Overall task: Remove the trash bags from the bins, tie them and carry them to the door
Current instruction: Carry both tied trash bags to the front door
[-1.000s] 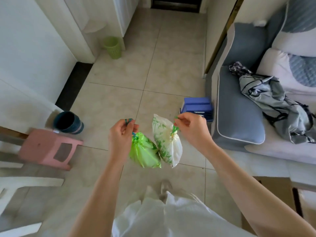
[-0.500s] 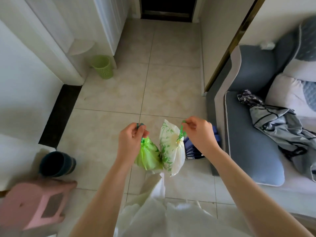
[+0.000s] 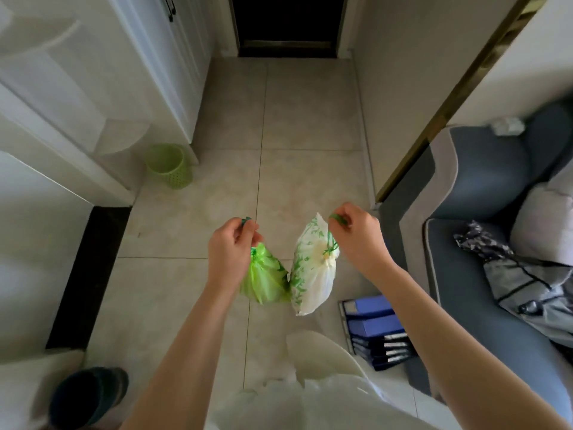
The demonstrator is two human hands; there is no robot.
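Note:
My left hand [image 3: 231, 249] is shut on the drawstring of a tied bright green trash bag [image 3: 265, 282], which hangs just below it. My right hand [image 3: 356, 235] pinches the green drawstring of a tied white trash bag with a green leaf print [image 3: 310, 274]. The two bags hang side by side and touch, above the tiled floor [image 3: 297, 181]. A dark doorway [image 3: 288, 23] lies straight ahead at the far end of the corridor. A green mesh bin [image 3: 169, 166] stands by the left wall, and a dark blue bin [image 3: 86, 395] sits at the lower left.
White cabinets [image 3: 148, 57] line the left side. A grey sofa [image 3: 483, 212] with a crumpled garment [image 3: 524, 280] fills the right. Blue folders [image 3: 376, 330] are stacked on the floor beside the sofa. White clothing [image 3: 310, 398] shows below my arms.
The view has advanced toward the doorway, which now appears nearer. The green bin and the folders have slid closer, and the pink stool has left the view. Both hands still hold the bags.

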